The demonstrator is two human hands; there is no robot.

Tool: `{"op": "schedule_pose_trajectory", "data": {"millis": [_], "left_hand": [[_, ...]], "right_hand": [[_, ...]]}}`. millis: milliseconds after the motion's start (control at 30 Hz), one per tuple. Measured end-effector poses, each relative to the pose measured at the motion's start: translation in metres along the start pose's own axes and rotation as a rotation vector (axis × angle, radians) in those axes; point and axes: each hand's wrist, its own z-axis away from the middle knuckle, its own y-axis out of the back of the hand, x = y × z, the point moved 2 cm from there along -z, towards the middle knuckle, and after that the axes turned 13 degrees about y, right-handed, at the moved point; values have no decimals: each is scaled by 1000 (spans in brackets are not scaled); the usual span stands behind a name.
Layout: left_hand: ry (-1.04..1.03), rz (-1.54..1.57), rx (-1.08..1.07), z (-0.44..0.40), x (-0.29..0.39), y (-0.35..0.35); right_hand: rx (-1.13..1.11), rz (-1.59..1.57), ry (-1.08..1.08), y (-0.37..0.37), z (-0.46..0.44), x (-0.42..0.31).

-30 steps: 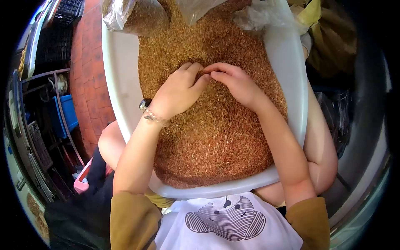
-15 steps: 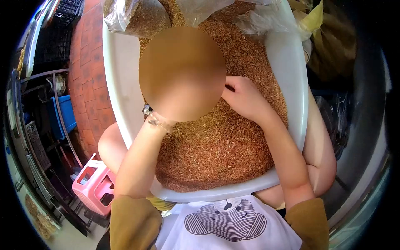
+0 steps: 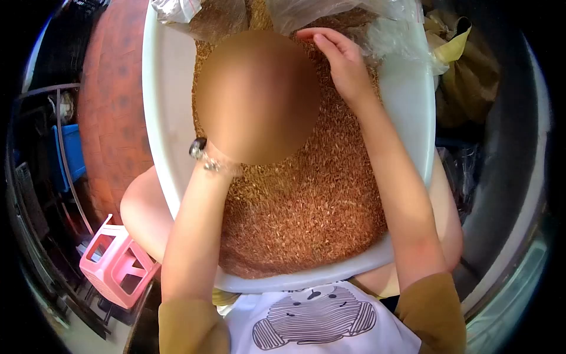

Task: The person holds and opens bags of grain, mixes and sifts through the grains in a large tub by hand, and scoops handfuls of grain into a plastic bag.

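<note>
Reddish-brown grain (image 3: 300, 218), long and rice-like, fills much of a large white plastic tub (image 3: 405, 124) between the person's legs. My left hand (image 3: 233, 133) is over the grain at the tub's left middle. A round blur covers its fingers, so whatever it holds or touches is hidden; a dark bracelet (image 3: 198, 147) shows at the wrist. Farther up on the right, my right hand (image 3: 343, 62) reaches over the grain with fingers stretched out, nothing visible in them. Its fingertips are close to a clear plastic bag (image 3: 306, 13) at the tub's far end.
Another filled clear bag (image 3: 218, 20) stands at the tub's far left, and crumpled plastic (image 3: 395, 38) lies at the far right. A pink stool (image 3: 118, 265) stands left on the floor. Red tiles (image 3: 112, 112) and a blue crate (image 3: 69, 156) lie beyond. A brown sack (image 3: 471, 82) is at right.
My right hand has moved up and away from the left hand toward the bags, its fingers now stretched out. My left hand stays over the grain under the blur. The view has shifted slightly.
</note>
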Motion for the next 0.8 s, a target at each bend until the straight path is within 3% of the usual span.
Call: {"op": "schedule_pose_trajectory", "data": {"millis": [133,267,333,467,567,667,800], "left_hand": [[127,340,-131,-21,-68,-24],[144,252,-283,-24,-34,-4],[278,321,-312,-11,-20,-2],[405,398,-283,12,-12,-3],[941,772,-278,29,15,-1],[1019,857,-270,36,3,2],[1048,985,-290,40,-16,6]], "right_hand": [[-156,-101,-87,-9,4,17],[-237,-125,-171,-1,23,12],[-247,-27,-211,-1,36,1],[-155,-149,-249,-5,58,-14],[-95,-215,-357,-4,71,-31],[-16,-526,-677,-4,80,-49],[126,-280,-633,0,92,-57]]}}
